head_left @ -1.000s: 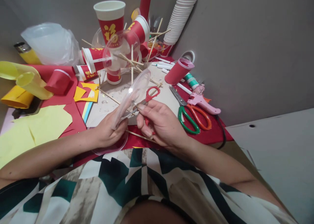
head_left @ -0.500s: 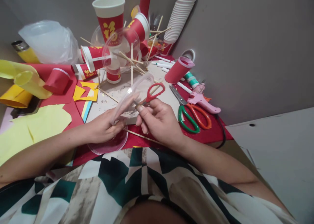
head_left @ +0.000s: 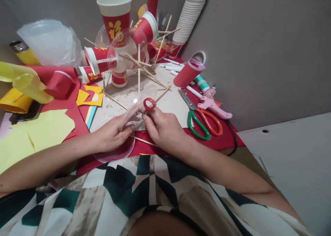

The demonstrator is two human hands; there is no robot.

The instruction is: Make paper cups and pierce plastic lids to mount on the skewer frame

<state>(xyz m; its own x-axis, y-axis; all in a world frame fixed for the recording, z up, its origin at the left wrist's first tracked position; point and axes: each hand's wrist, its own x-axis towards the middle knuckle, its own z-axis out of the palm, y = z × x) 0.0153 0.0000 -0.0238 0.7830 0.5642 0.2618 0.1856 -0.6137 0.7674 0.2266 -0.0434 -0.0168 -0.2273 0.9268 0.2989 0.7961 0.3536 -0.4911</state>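
Observation:
My left hand (head_left: 113, 132) is closed on the edge of a clear plastic lid (head_left: 134, 108), which it holds tilted above the table. Pinched in my right hand (head_left: 164, 127) is a small pair of scissors (head_left: 150, 104) with red handles; one red loop shows above the fingers, and the blades are mostly hidden near the lid. Beneath my left hand lies another clear round lid (head_left: 113, 156) on the red tabletop. A thin wooden stick (head_left: 145, 140) runs under my right hand. Behind both hands stands a structure of red paper cups (head_left: 116, 20), clear lids and sticks.
Larger scissors (head_left: 204, 123) with green and orange handles lie to the right, beside a pink glue gun (head_left: 216, 106) and a red paper roll (head_left: 188, 74). Yellow paper (head_left: 43, 129) and a white plastic bag (head_left: 51, 43) are at left. Stacked white cups (head_left: 191, 15) lean against the wall.
My right hand has turned, bringing the red scissors' handle down and left, closer to the lid. The lid's tilt has shifted slightly in my left hand.

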